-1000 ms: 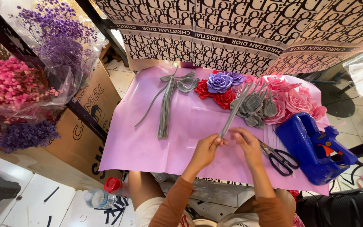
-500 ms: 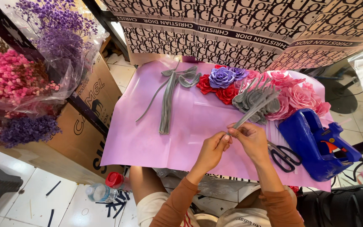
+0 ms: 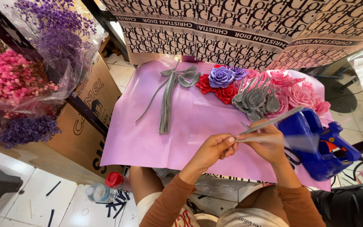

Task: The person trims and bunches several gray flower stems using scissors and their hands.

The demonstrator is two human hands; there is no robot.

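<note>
A: Hands?
B: Left hand [image 3: 216, 148] pinches the near end of one grey stem [image 3: 269, 122]; right hand [image 3: 267, 142] closed around it, above the pink sheet [image 3: 156, 138] on the bench.
A: Counts?
B: One blue glue gun [image 3: 316, 145] just right, one grey ribbon bow [image 3: 175, 82], two purple roses [image 3: 222, 77], several pink.

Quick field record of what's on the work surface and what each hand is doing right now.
left hand: pinches the near end of the grey stem
right hand: grips the same stem further along
stem: slanted, far end over the glue gun
glue gun: blue, lies at the right edge of the pink sheet
fabric roses: red, purple and pink, along the far edge
grey leaves: bunched beside the roses
grey ribbon bow: flat, left of the roses
</note>
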